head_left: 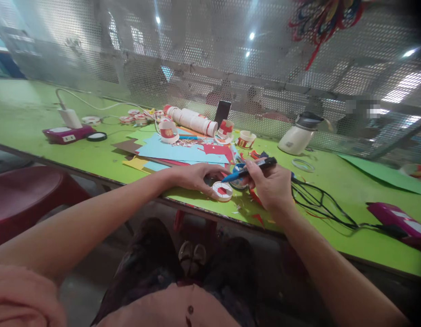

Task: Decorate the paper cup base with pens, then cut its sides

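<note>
My left hand [197, 176] rests on the green table [95, 156], its fingers curled around a small round white paper-cup piece with a red mark [222, 190]. Just to its right my right hand [270, 184] is closed on a tool with a black body and a blue tip [249, 169], which looks like a glue gun or pen. The blue tip points down-left toward the round piece. A black cord [319, 204] trails from the tool to the right across the table.
Sheets of blue, red, yellow and brown paper [183, 152] lie behind the hands, with a stack of paper cups [193, 119], cut cup pieces, a phone [222, 112], and a white kettle [299, 135]. Magenta boxes sit at left [67, 134] and right [397, 220]. A red stool [30, 195] stands at left.
</note>
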{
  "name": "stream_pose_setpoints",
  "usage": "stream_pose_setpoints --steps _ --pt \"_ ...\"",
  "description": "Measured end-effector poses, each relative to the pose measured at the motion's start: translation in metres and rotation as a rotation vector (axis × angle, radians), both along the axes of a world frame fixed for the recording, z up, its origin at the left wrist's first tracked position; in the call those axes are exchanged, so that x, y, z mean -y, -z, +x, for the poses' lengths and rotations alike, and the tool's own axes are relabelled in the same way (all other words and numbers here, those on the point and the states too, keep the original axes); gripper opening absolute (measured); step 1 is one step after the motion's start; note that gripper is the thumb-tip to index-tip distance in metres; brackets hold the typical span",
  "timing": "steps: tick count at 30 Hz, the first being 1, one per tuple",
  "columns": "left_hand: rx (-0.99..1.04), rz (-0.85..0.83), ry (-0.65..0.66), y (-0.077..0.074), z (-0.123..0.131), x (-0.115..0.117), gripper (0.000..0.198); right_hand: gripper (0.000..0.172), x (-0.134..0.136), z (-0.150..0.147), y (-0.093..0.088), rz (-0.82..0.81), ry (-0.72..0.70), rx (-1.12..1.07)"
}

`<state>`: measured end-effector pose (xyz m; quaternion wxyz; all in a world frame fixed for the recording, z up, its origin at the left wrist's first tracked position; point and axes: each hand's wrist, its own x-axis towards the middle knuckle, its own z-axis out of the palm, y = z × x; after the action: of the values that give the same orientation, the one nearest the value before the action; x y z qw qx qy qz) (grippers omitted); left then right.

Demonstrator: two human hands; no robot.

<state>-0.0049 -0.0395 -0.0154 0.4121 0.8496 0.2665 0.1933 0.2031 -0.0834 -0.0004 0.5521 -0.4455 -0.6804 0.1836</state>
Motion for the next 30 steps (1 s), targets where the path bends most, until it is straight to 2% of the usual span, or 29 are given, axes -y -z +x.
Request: stream_pose_setpoints --steps 6,11,30 --pt "-0.003 -0.03 0.014 -0.0013 0.0001 0.0003 0.072 0.026 0.003 -0.0023 -0.0022 0.038 0.037 0.056" --pt "0.004 -0.013 0.022 -0.0008 0.0001 -0.0003 0.072 0.025 0.0022 -0.0031 -0.0011 0.022 0.01 0.068" --pt "0.02 -0.019 0.035 0.0007 0.0002 -0.0016 0.072 0.03 0.0049 -0.0031 -0.0026 0.023 -0.038 0.159"
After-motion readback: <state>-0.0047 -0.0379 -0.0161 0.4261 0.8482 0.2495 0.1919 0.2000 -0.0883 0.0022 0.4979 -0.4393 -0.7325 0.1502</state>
